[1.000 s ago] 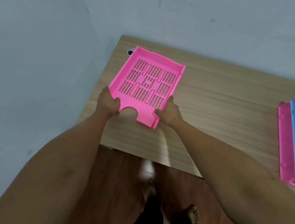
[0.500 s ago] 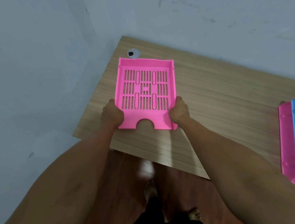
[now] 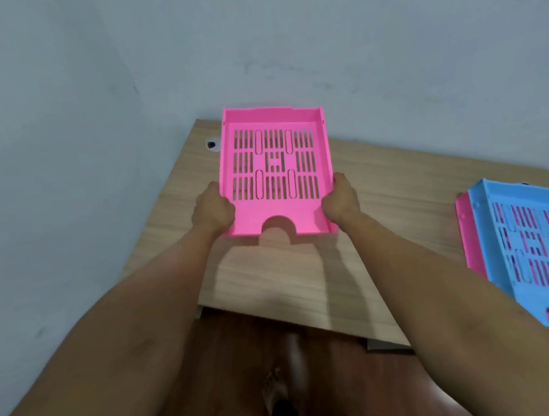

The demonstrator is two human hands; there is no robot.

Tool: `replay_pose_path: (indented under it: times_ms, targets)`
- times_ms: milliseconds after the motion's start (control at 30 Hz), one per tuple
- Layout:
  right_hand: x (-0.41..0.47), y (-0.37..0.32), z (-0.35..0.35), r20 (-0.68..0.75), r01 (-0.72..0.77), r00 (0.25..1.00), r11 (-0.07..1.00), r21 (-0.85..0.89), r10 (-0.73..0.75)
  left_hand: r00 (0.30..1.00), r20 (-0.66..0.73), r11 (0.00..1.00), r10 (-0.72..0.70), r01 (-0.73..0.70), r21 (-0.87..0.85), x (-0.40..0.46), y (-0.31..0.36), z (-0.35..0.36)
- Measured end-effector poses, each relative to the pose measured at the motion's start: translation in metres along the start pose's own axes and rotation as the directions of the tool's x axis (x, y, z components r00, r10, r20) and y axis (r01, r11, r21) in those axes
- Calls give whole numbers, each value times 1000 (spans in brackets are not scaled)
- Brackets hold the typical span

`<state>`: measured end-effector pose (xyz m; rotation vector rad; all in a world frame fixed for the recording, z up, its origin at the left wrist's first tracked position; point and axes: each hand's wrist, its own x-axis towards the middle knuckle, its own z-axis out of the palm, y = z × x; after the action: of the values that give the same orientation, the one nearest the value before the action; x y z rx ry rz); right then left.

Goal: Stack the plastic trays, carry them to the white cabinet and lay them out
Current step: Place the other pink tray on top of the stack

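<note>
I hold a pink slotted plastic tray [image 3: 278, 207] above the left part of the wooden table [image 3: 396, 191], its shadow on the tabletop below. My left hand [image 3: 212, 211] grips its left side and my right hand [image 3: 341, 201] grips its right side, both near the notched front edge. At the right edge of the view a blue tray [image 3: 531, 237] sits stacked on a second pink tray [image 3: 471, 241] that shows along the left side and through the slots.
A small round grey object [image 3: 213, 144] lies at the table's far left corner, near the grey wall. Reddish wooden floor [image 3: 262, 356] and my feet show below the table's front edge.
The pink tray has turned square to me and risen off the table, toward the back wall. My view has shifted right, showing more of the blue and pink stack.
</note>
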<state>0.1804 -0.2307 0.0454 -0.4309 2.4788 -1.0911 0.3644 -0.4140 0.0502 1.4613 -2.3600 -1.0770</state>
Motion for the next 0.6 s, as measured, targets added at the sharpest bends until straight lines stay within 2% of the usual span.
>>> replay_pose_path:
  times_ms: [233, 400, 600]
  targets:
    - [-11, 43, -98, -117, -9, 993, 999, 36, 13, 990, 32, 990, 141, -140, -22, -42, 82, 41]
    - [-17, 92, -179, -197, 2, 980, 1000, 18, 2, 984, 38, 985, 174, -173, -20, -88, 144, 91]
    - [-27, 164, -283, -222, 11, 975, 999, -53, -23, 979, 20, 979, 204, -204, -29, -158, 208, 167]
